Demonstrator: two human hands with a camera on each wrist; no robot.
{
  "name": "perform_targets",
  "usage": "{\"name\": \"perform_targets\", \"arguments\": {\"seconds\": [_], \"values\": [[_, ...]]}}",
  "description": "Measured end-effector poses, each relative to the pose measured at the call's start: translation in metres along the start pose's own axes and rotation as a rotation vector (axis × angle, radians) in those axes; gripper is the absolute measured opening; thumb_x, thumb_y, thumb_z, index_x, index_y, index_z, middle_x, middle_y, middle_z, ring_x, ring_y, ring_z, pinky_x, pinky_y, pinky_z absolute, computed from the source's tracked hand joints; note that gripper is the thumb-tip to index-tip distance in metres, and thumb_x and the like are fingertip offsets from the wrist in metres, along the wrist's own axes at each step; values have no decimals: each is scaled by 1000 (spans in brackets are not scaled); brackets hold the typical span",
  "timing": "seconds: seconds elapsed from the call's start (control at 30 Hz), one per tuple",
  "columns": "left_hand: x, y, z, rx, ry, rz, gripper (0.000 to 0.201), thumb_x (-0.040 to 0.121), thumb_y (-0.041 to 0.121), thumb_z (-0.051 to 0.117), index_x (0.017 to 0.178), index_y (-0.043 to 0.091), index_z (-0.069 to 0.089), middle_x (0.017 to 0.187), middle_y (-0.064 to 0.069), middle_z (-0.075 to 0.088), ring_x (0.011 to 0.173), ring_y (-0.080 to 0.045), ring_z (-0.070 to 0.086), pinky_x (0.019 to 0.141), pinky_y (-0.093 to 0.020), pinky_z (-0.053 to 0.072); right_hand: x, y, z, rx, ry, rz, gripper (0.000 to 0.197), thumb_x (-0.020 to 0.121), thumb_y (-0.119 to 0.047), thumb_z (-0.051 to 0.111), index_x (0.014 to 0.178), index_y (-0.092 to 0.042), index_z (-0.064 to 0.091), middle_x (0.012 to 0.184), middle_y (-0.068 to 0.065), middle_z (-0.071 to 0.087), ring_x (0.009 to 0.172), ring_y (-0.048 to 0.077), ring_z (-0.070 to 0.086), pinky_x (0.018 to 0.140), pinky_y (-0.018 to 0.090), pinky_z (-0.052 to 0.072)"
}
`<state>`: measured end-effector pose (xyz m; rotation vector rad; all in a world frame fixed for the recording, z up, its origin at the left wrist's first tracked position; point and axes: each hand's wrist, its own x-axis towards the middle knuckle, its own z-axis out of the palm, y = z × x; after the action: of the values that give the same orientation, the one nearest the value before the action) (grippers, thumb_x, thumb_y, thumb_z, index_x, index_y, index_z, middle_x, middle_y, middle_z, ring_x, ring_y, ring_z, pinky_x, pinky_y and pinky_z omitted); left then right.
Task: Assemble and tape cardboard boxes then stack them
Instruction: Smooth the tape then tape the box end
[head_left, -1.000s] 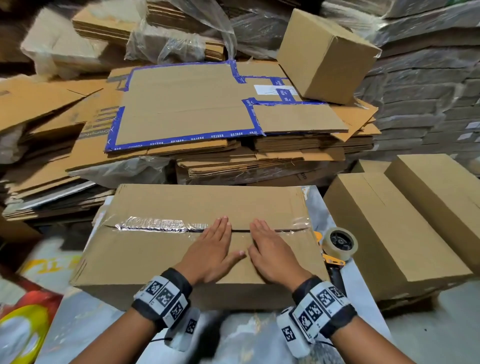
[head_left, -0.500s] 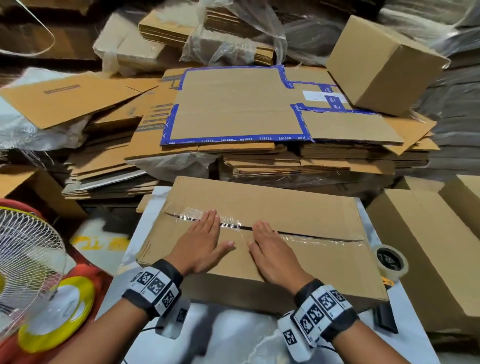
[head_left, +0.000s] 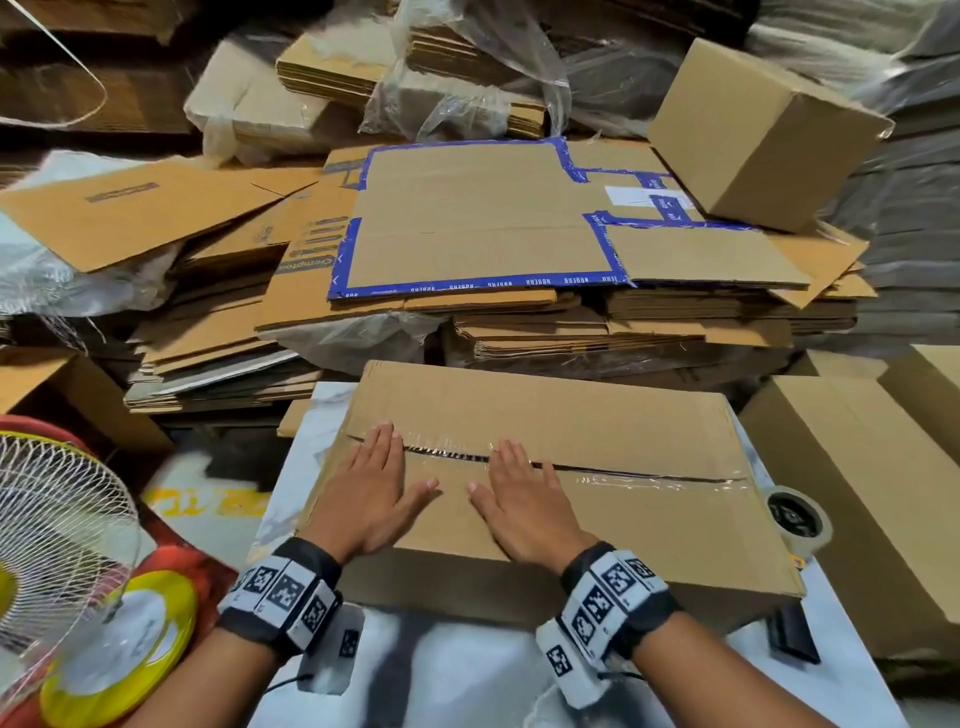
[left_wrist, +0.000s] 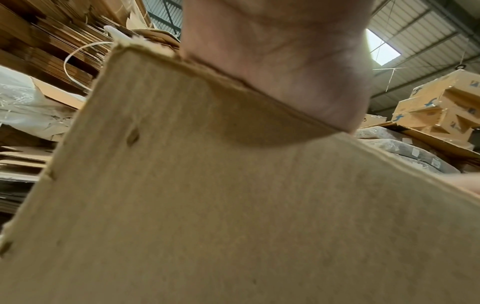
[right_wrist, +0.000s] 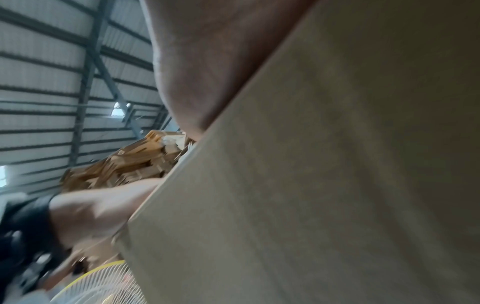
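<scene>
A brown cardboard box (head_left: 571, 415) lies on the white table (head_left: 467, 675) in front of me, its top flaps closed and joined by a strip of clear tape (head_left: 649, 480) along the seam. My left hand (head_left: 371, 488) lies flat on the near flap, fingers straight, reaching the seam's left end. My right hand (head_left: 519, 499) presses flat beside it near the seam's middle. In both wrist views the box side (left_wrist: 233, 205) (right_wrist: 337, 164) fills the frame under the palm. A roll of clear tape (head_left: 795, 519) sits at the box's right end.
Closed boxes (head_left: 857, 493) stand at the right. Stacks of flattened cardboard (head_left: 493, 244) rise behind the box, with one assembled box (head_left: 763, 130) perched on top. A white fan (head_left: 57, 525) with a yellow base stands at the left. A dark object (head_left: 792, 636) lies on the table's right edge.
Both hands have slid left along the taped seam, the left one reaching its left end. My view has swung left, bringing the fan in.
</scene>
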<state>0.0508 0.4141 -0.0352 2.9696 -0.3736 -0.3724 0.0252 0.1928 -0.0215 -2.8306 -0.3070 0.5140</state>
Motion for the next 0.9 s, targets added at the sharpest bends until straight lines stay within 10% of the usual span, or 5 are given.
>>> {"name": "perform_targets", "arguments": {"seconds": [0.27, 0.53, 0.9], "values": [[-1, 4, -4, 105, 34, -23, 107, 83, 83, -9, 159, 8, -8, 166, -13, -16, 154, -24, -15, 124, -41, -9, -34, 74, -14, 26, 45, 319, 82, 100, -66, 5, 161, -12, -2, 168, 5, -12, 156, 20, -10, 125, 48, -6], [12, 79, 7, 34, -86, 285, 98, 90, 77, 4, 159, 9, -11, 164, -6, -22, 153, -18, -19, 125, -34, -6, -18, 50, -4, 53, 79, 199, 75, 105, -58, 12, 161, -9, 0, 169, 8, -9, 156, 20, -9, 125, 44, -4], [19, 66, 12, 31, -67, 287, 110, 77, 88, -12, 158, 14, -14, 163, -3, -26, 151, -14, -25, 123, -33, -10, -60, 174, -24, -23, 281, 760, 75, 105, -55, 21, 161, -11, -2, 167, 10, -19, 154, 28, -19, 121, 64, -5]]}}
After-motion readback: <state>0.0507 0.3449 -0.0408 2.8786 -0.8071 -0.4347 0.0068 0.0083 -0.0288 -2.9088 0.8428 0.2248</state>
